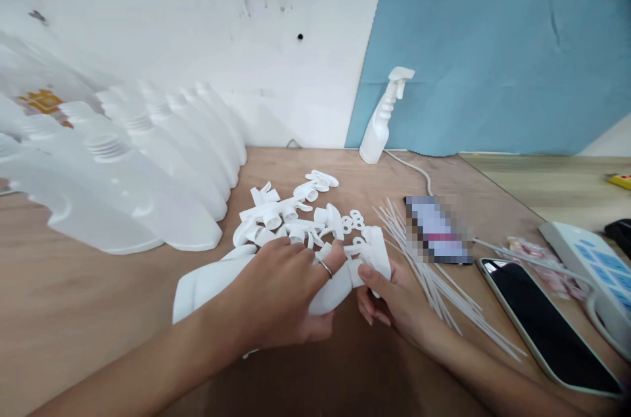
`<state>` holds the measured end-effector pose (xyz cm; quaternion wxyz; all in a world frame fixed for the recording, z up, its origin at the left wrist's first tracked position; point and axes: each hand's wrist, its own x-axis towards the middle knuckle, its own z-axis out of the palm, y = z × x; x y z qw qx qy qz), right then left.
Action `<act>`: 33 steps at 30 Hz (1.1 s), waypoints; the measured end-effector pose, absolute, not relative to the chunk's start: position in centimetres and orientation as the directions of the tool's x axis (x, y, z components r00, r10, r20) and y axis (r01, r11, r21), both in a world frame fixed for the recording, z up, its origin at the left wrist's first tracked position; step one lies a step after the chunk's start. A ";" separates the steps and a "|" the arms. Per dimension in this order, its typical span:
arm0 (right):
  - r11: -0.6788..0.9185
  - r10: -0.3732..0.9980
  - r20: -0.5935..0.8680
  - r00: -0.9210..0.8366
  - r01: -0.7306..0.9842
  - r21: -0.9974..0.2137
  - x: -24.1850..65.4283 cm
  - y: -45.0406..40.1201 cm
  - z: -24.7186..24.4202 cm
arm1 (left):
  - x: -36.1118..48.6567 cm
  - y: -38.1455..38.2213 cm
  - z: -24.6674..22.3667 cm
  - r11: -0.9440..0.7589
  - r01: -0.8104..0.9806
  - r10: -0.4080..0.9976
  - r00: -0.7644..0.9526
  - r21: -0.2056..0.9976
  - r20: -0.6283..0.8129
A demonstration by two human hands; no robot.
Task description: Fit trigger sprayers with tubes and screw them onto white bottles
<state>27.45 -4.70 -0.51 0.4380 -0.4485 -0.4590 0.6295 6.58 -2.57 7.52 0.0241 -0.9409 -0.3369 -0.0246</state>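
My left hand [290, 292], with a ring on one finger, is wrapped round a white plastic bottle [207, 285] that lies on its side. At the bottle's neck, on the right, sits a white spray head [377, 249]. The fingers of my right hand [389, 295] grip this spray head from below and the right. Just beyond my hands lies a pile of loose white spray heads [271, 213]. Small white rings [347, 226] lie at the pile's right side. Thin white tubes [438, 285] are spread beside my right hand.
Several white bottles without spray heads [162, 160] stand at the left. One bottle with a spray head [377, 131] stands near the wall. At the right are two phones [438, 229], a cable [419, 170], a small plastic bag [542, 262] and a power strip [591, 266].
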 end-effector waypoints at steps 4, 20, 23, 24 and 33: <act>-0.198 0.965 -0.167 -0.201 -0.145 -0.969 27.5 -4.8 -0.3 | 6.4 -2.5 7.4 -0.788 0.615 0.611 0.784 -0.006 0.105; -0.104 0.991 -0.056 -0.124 -0.423 -0.900 29.0 -4.0 2.3 | 5.4 -3.4 9.3 -0.781 0.616 0.548 0.752 -0.097 0.367; -0.014 1.000 -0.026 0.015 -0.548 -0.836 31.2 -2.7 3.7 | 4.7 -3.2 9.8 -0.755 0.656 0.586 0.677 -0.004 0.445; 0.036 0.997 -0.012 0.078 -0.588 -0.808 32.1 -2.2 4.2 | 4.6 -3.1 9.9 -0.742 0.669 0.612 0.659 0.031 0.437; 0.006 0.994 -0.035 0.106 -0.356 -0.934 32.7 -1.8 5.2 | 5.4 -2.7 7.0 -0.789 0.589 0.350 0.663 -0.173 0.661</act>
